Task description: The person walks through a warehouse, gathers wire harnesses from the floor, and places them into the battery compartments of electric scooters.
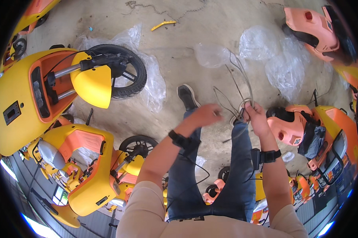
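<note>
A looped bundle of thin grey wire or cable is pinched in my right hand, in front of my right leg. Its long loops stick up and away from the fingers, and a loose end hangs lower down. My left hand is a little to the left of the bundle, apart from it. That hand's fingers are curled but smeared by motion, so whether they hold anything cannot be made out. Black straps with small boxes sit on both wrists, a thin black cord trailing from the left one.
Yellow and orange scooters stand close on my left, a front tyre jutting inward. Pink-orange scooters line the right. Clear plastic sheets lie on the concrete floor, with a yellow strip and a chain-like strand farther off.
</note>
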The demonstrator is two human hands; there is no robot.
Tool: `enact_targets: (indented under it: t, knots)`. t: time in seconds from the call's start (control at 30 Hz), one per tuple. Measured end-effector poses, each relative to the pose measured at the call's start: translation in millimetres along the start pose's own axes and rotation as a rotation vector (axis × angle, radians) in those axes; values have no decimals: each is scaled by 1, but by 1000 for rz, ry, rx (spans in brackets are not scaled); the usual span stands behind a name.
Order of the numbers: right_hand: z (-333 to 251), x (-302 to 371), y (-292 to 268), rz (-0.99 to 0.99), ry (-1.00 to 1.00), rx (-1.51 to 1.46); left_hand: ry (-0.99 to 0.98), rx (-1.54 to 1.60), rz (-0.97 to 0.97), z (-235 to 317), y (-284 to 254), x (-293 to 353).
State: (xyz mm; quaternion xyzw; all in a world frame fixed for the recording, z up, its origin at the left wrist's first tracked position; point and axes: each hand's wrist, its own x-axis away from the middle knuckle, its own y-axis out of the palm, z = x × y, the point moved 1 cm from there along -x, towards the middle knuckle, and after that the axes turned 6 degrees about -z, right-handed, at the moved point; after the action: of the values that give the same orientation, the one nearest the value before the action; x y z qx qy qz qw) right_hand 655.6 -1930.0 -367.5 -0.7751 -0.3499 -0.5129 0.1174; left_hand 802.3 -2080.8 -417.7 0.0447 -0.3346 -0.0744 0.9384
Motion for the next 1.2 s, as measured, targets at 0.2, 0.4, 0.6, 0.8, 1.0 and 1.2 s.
enact_targets:
  t: [0.2,0.4,0.6,0.8,1.0,1.2]
  knots:
    - [-8,67,7,-261,101,-48,-380,725,63,-41,-24,-20]
    - [-5,108,2,-320,104,207,-230,1248,208,18,-13,-48]
    - [-15,137,8,-190,39,480,155,1156,434,54,-32,-38]
    - [-74,175,37,-269,-44,280,101,1005,507,150,-50,34]
    - [-132,223,95,-277,-186,168,184,1019,353,234,-96,114]
    - [-184,224,129,-304,-317,122,180,840,294,326,-114,167]
